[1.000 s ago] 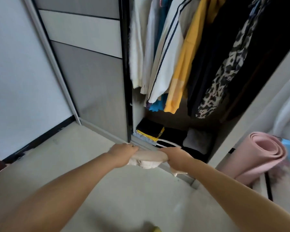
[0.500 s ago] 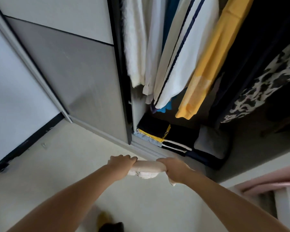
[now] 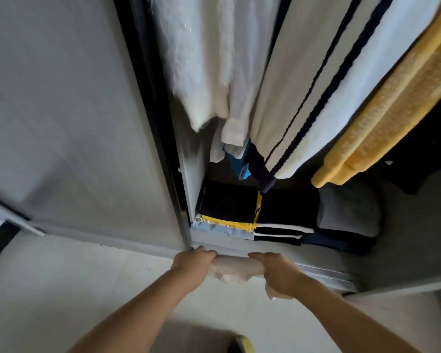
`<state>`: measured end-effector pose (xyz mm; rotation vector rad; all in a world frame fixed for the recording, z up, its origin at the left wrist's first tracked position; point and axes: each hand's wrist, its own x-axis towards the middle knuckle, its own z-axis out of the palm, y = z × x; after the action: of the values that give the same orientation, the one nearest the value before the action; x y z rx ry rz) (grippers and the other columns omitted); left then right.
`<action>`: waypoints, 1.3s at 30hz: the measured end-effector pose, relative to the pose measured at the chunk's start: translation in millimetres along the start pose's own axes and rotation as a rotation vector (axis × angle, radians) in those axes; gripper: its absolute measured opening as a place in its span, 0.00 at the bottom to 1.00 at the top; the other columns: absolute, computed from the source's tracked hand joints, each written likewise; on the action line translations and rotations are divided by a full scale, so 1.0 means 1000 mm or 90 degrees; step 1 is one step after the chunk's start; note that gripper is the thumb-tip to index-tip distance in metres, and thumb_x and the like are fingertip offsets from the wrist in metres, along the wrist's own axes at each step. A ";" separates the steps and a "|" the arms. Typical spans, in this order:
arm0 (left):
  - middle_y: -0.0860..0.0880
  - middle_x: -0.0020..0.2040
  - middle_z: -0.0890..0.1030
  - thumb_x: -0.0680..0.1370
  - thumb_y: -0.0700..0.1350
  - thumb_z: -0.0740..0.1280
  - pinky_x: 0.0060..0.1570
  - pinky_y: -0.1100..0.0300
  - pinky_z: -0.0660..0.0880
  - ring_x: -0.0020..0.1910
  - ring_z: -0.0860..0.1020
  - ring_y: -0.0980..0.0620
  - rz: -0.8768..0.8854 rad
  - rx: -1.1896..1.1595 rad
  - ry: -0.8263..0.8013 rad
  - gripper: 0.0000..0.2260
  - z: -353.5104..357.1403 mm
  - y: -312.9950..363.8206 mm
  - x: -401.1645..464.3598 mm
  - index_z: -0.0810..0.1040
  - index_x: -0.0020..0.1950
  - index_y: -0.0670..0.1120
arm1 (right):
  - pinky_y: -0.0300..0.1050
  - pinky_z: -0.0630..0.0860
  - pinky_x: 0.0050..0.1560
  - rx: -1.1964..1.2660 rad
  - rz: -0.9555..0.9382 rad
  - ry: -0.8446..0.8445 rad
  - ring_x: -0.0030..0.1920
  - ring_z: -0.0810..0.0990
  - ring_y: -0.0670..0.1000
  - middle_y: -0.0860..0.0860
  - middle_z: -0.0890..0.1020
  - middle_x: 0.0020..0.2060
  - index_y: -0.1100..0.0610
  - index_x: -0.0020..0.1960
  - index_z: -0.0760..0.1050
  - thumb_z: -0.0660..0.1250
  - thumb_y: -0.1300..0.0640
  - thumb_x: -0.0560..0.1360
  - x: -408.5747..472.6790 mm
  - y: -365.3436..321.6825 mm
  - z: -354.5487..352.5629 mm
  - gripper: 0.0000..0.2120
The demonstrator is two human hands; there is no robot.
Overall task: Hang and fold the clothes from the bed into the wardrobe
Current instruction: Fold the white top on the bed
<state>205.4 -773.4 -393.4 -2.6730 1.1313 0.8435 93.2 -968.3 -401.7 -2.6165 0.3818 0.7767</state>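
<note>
Partly hidden, folded cloth [image 3: 233,270] sits clamped between left hand [image 3: 194,263] and right hand [image 3: 278,273] grip

Both hands grip a folded pale pink garment [image 3: 236,268] over the light floor [image 3: 112,289] just before the wardrobe's bottom track [image 3: 316,266], the left hand [image 3: 192,262] curled over its left end and the right hand [image 3: 278,273] over its right end, with a loose flap of the cloth hanging below the right wrist. Beyond them, on the wardrobe floor, lie folded stacks: a black and yellow piece [image 3: 227,207] on a light blue one [image 3: 222,229], a dark pile with white stripes [image 3: 283,231] and a grey bundle [image 3: 349,212] (partly in shadow). Above hang white garments [image 3: 204,59], a white one with navy stripes [image 3: 323,80] and a yellow one [image 3: 392,105], beside the grey sliding door [image 3: 74,123].
</note>
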 end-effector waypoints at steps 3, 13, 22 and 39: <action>0.46 0.62 0.72 0.74 0.32 0.57 0.49 0.54 0.71 0.60 0.73 0.43 0.029 0.044 0.009 0.27 0.029 -0.017 0.086 0.67 0.70 0.52 | 0.49 0.69 0.65 0.039 0.011 0.003 0.66 0.72 0.57 0.57 0.71 0.68 0.50 0.76 0.61 0.54 0.65 0.79 0.080 0.032 0.020 0.27; 0.48 0.66 0.71 0.75 0.44 0.40 0.60 0.50 0.65 0.65 0.69 0.44 -0.012 0.182 0.510 0.27 0.022 -0.059 0.328 0.63 0.72 0.54 | 0.53 0.77 0.56 -0.076 0.032 0.456 0.69 0.68 0.59 0.50 0.68 0.70 0.42 0.75 0.57 0.61 0.65 0.72 0.286 0.104 -0.006 0.36; 0.45 0.79 0.44 0.82 0.41 0.44 0.75 0.51 0.42 0.78 0.45 0.47 -0.135 0.153 0.274 0.26 0.153 -0.111 0.437 0.37 0.78 0.52 | 0.78 0.43 0.64 -0.183 0.096 0.277 0.74 0.29 0.61 0.50 0.38 0.77 0.43 0.77 0.37 0.57 0.66 0.73 0.427 0.118 0.107 0.43; 0.47 0.74 0.63 0.81 0.50 0.57 0.71 0.51 0.55 0.73 0.62 0.50 0.011 0.076 0.173 0.29 0.131 -0.051 0.245 0.46 0.79 0.51 | 0.68 0.37 0.71 -0.072 0.112 0.073 0.77 0.35 0.53 0.49 0.39 0.78 0.46 0.79 0.43 0.56 0.58 0.78 0.238 0.025 0.110 0.35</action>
<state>320.5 -849.8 -639.8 -2.7384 1.2183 0.4060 226.0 -978.1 -628.7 -2.7689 0.6256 0.7235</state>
